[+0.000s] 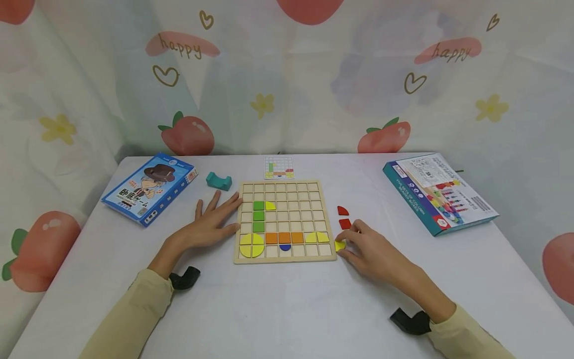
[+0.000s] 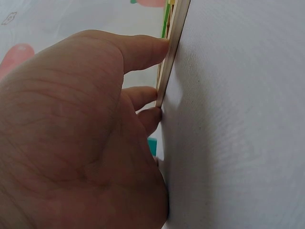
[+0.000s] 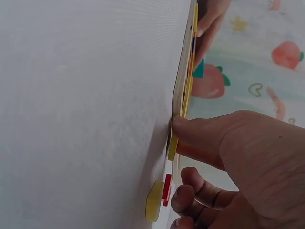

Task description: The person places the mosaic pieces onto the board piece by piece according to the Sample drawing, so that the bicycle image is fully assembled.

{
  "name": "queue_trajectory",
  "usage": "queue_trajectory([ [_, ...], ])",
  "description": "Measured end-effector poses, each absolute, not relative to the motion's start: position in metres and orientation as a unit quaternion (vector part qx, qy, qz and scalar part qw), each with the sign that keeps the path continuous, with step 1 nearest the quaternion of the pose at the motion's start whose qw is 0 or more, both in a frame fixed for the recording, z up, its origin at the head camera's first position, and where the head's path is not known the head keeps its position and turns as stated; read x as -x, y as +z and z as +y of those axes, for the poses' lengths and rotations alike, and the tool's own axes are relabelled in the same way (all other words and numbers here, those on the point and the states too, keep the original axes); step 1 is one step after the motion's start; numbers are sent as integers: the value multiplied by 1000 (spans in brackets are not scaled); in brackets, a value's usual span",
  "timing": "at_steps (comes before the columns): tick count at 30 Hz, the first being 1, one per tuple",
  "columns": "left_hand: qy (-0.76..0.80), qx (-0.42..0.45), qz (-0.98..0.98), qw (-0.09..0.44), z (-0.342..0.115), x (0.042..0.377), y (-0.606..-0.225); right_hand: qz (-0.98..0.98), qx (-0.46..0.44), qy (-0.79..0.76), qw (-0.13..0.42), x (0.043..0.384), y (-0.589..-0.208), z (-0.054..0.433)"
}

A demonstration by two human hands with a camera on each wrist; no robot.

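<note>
A wooden grid board (image 1: 287, 260) lies flat on the white table. My left hand (image 1: 202, 224) has its fingers spread, with fingertips at the board's left edge. At the lower right edge, my right hand (image 1: 378, 254) pinches a small yellow piece (image 3: 173, 148) between thumb and finger. On the board are three green squares (image 1: 258, 216), a yellow quarter piece (image 1: 270, 205), three orange squares (image 1: 284, 238), a blue half-round piece (image 1: 285, 247), yellow quarters forming a circle (image 1: 257, 239) and two yellow pieces (image 1: 311, 238) at right.
Two red pieces (image 1: 343, 211) lie right of the board; another yellow piece (image 3: 153, 202) is below my right hand. A pattern card (image 1: 279, 168) lies behind the board. A teal block (image 1: 218, 181) and blue box (image 1: 150, 187) sit left, a teal-edged box (image 1: 441, 194) right.
</note>
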State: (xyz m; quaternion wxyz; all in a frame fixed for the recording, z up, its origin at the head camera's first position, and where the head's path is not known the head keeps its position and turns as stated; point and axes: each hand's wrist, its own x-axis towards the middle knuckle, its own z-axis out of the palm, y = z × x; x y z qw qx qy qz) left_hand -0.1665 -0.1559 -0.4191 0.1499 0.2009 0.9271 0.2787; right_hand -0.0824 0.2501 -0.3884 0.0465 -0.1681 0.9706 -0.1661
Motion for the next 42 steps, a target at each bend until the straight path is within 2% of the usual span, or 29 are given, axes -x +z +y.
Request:
queue_trajectory([
  [21, 277, -198, 928, 152, -156, 167, -420, 964, 190, -177, 53, 80, -383, 234],
  [42, 278, -199, 928, 147, -156, 168, -421, 962, 226, -149, 23, 81, -388, 223],
])
